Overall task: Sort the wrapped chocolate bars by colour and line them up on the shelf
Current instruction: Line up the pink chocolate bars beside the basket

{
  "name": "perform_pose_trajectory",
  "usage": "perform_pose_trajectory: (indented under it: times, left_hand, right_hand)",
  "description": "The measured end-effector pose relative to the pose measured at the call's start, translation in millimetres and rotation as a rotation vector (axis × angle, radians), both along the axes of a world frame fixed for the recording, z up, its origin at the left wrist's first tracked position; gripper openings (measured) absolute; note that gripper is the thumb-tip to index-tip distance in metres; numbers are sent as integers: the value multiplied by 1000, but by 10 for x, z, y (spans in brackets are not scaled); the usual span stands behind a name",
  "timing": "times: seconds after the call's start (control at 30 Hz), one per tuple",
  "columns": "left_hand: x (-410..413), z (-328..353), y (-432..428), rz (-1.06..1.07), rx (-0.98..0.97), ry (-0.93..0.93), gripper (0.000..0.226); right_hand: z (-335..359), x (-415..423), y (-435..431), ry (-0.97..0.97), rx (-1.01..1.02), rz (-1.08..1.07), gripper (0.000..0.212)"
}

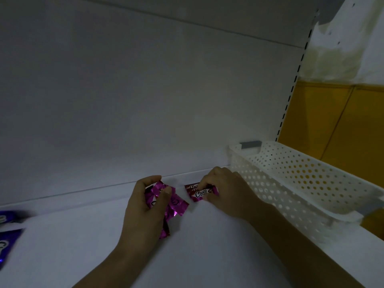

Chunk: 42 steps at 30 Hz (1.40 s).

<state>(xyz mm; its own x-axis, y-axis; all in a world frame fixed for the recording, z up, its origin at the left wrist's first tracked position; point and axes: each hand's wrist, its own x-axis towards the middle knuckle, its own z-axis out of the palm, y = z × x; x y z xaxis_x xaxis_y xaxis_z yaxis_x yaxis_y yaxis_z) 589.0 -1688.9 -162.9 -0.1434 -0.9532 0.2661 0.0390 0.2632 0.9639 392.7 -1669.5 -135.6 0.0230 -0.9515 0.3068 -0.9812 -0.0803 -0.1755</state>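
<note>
My left hand point(145, 202) grips a bunch of pink-wrapped chocolate bars point(174, 205) just above the white shelf point(207, 246). To its right, my right hand point(224, 190) pinches red-brown wrapped bars point(197, 192) printed "Choco", which lie on the shelf close to the back wall. How many bars each hand has is hidden by the fingers. Two blue-purple wrapped bars point(8, 231) lie at the shelf's far left edge, partly cut off by the frame.
A white perforated plastic basket point(291, 179) stands on the shelf at the right, right beside my right forearm. The white back panel point(145, 90) rises behind the hands. A slotted upright point(291, 90) and a yellow wall lie beyond the basket.
</note>
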Motion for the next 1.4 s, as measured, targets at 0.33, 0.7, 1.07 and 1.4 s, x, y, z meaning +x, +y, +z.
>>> perform_pose_trajectory:
  times: [0.33, 0.7, 1.07, 1.4]
  left_hand:
    - [-6, -8, -5, -45, -19, 28, 23]
    - [33, 31, 23, -222, 56, 122, 39]
    - [23, 57, 67, -207, -3, 51, 53]
    - [35, 107, 179, -320, -53, -27, 68]
  right_hand:
    - [18, -3, 8, -38, -4, 15, 28]
    - [153, 224, 21, -890, 98, 237, 43]
    - [225, 452, 187, -1070, 184, 103, 18]
    - [-39, 346, 416, -1206, 125, 289, 17]
